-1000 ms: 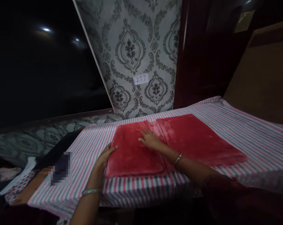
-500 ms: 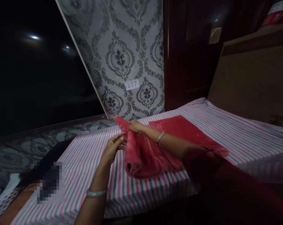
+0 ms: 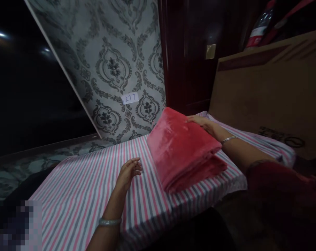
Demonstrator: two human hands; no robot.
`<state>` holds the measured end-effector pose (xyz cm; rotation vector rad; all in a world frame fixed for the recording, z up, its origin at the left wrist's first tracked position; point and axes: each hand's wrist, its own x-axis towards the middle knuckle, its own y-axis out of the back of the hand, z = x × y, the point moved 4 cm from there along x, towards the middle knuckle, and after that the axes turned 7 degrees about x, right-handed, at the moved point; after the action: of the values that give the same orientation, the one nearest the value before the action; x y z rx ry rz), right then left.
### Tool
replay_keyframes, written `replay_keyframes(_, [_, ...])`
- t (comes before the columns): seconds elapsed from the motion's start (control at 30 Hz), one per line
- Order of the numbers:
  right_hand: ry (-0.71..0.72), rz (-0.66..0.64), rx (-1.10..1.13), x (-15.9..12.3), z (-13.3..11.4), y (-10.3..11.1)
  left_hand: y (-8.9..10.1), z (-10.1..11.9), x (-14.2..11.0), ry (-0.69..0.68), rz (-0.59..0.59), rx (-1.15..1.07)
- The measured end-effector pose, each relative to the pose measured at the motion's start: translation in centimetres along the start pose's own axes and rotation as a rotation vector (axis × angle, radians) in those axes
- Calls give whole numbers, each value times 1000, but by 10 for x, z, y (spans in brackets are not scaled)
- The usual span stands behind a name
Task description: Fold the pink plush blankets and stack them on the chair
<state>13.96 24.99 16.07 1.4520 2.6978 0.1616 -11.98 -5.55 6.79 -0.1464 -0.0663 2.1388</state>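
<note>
A plush red blanket (image 3: pixel 184 143) is folded over on itself in thick layers near the middle of the striped sheet. My right hand (image 3: pixel 203 123) is at its far right edge, fingers lying over the top layer and gripping the fold; the thumb side is partly hidden. My left hand (image 3: pixel 129 170) hovers over the sheet, left of the blanket and apart from it. Its fingers are loosely curled, with nothing in them.
The striped sheet (image 3: pixel 95 181) covers the bed-like surface, whose front edge drops away below. A large cardboard box (image 3: pixel 264 87) stands at the right, with a bottle (image 3: pixel 259 29) behind its top. A dark screen (image 3: pixel 29 87) is at the left, beside patterned wallpaper.
My right hand has swung the blanket's rolled left part over to the right, leaving a thicker folded stack. My left hand has come away from the blanket. The view has turned right.
</note>
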Motion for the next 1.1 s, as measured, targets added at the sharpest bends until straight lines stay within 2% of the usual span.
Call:
replay_keyframes(0.07, [-237, 33, 33, -10, 48, 33, -15, -12, 9, 39, -17, -20])
replay_keyframes(0.1, [-279, 41, 37, -15, 70, 44, -23, -18, 13, 61, -16, -36])
replay_keyframes(0.2, [-340, 79, 93, -27, 122, 64, -46, -38, 25, 140, -11, -81])
replay_keyframes(0.27, [-323, 44, 124, -28, 139, 66, -61, -48, 31, 192, -34, -86])
replay_keyframes(0.37, [-263, -30, 94, -23, 139, 61, -80, -55, 37, 218, -100, -53])
replay_keyframes(0.53, [-146, 117, 102, -6, 110, 57, -96, -52, 43, 192, -63, 47])
replay_keyframes(0.6, [-116, 144, 137, 1, 106, 59, -99, -52, 45, 185, -57, 58])
replay_keyframes(0.73, [-174, 177, 150, 2, 124, 65, -99, -56, 50, 209, -31, 56])
replay_keyframes(0.93, [-230, 139, 186, -17, 150, 79, -105, -54, 46, 285, -58, 66])
replay_keyframes(1.03, [-233, 60, 219, -30, 156, 90, -115, -53, 37, 329, -87, 43])
replay_keyframes(1.1, [-232, -13, 242, -39, 161, 96, -124, -53, 30, 308, -104, -2])
